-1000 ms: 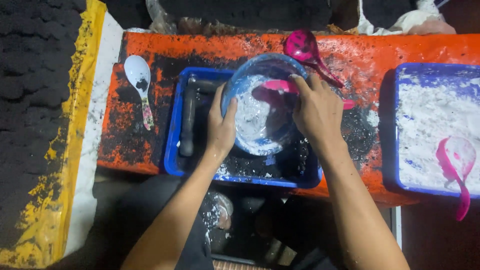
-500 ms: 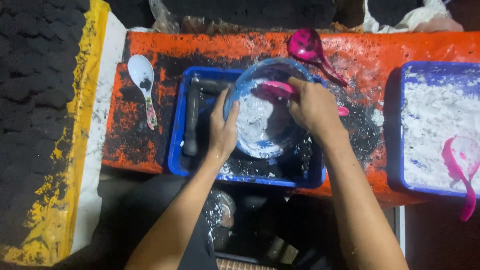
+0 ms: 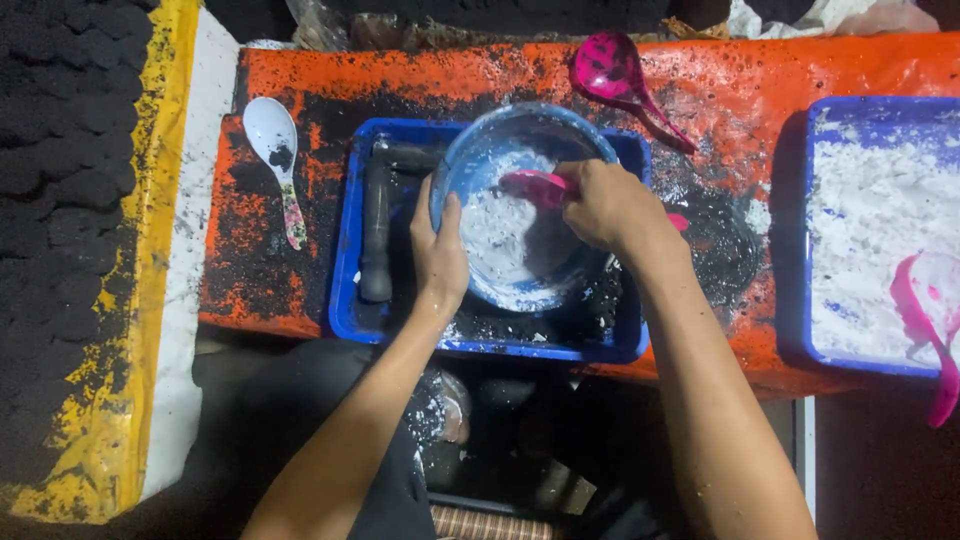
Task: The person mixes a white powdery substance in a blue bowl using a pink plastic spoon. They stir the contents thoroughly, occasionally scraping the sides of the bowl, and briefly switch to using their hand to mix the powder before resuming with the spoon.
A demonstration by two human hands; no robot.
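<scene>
Over an orange work surface (image 3: 760, 90) smeared with black powder, a person bends above a blue tray (image 3: 345, 250). At the tray's centre sits a blue bowl (image 3: 520, 130) holding white powder (image 3: 495, 240). From seven o'clock, the left hand (image 3: 438, 255) presses flat against the bowl's rim, fingers extended. From five o'clock, the right hand (image 3: 605, 205) is closed around a pink scoop (image 3: 530, 185) dipped into the bowl. A white spoon (image 3: 275, 140) lies at nine o'clock, a dark pink ladle (image 3: 610, 70) at one o'clock, and a second tray of white powder (image 3: 870, 215) at three o'clock.
</scene>
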